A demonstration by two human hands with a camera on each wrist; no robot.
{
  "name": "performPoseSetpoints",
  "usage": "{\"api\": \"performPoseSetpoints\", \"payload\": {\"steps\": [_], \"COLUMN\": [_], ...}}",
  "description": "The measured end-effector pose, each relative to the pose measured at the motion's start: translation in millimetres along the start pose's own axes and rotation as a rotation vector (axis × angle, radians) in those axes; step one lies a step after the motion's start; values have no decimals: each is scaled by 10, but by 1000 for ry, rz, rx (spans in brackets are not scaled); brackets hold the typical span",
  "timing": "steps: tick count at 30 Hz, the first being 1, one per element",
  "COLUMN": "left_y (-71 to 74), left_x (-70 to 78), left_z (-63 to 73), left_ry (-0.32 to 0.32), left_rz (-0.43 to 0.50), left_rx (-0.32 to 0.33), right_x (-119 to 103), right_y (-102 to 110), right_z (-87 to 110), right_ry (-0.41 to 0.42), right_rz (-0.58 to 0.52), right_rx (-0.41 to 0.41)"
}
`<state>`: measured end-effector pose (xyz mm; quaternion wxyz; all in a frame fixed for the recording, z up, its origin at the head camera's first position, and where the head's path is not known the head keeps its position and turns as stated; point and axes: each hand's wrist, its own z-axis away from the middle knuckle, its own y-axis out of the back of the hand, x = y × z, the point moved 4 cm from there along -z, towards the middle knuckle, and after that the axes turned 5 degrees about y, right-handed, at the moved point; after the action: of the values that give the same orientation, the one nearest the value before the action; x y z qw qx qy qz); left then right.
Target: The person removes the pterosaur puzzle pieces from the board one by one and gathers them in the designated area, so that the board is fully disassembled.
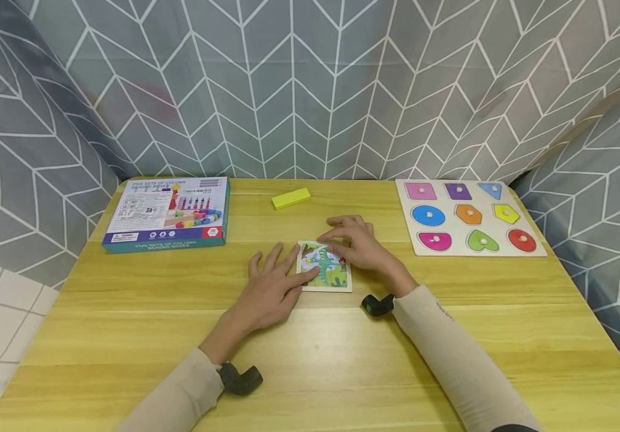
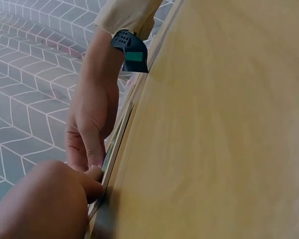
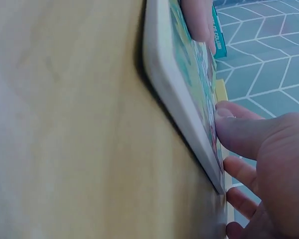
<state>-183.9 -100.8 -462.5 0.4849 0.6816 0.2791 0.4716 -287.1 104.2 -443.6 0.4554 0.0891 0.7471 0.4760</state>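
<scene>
A small square jigsaw puzzle (image 1: pixel 337 279) with a green cartoon animal and a pale border lies flat on the table. My left hand (image 1: pixel 272 294) comes from its left side, fingers spread, and the index finger presses on the picture. At the upper right my right hand (image 1: pixel 361 243) bends over the puzzle. Its thumb (image 3: pixel 239 130) rests on the picture, and the other fingers curl at the border. In the left wrist view both hands meet at the puzzle's edge (image 2: pixel 120 137), seen almost side-on. Part of the picture is hidden under the fingers.
Beyond the puzzle lies a yellow block (image 1: pixel 290 198). A boxed beads set (image 1: pixel 166 213) sits at the back left. On the right is a pegged shape board (image 1: pixel 404 225) with several coloured knobbed shapes. A patterned grey curtain (image 1: pixel 310 90) hangs behind the wooden table (image 1: pixel 315 372).
</scene>
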Motion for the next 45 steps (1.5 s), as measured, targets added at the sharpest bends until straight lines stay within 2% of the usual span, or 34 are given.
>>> {"api": "performPoseSetpoints", "payload": {"steps": [6,14,21,30,45], "left_y": [12,-6,-12,15,10], "left_x": [-11,-22,-17,-6,-14], "left_z": [-1,-5,-21,-14,-15], "left_ry": [-5,-13,-9,-20,-24], "left_rz": [-22,-22,-8,0,-1], "left_rx": [-10,-2,-3,19,17], "right_x": [-51,-193,-203,-206,-232], "right_y": [-42,-147,-174,-194,-216], "right_z": [13,-1,10,-2,-27], "right_ry": [21,89,132,113,37], "right_rz": [1,-12,-35,-43,-32], "right_rx": [23,35,31,14,62]}}
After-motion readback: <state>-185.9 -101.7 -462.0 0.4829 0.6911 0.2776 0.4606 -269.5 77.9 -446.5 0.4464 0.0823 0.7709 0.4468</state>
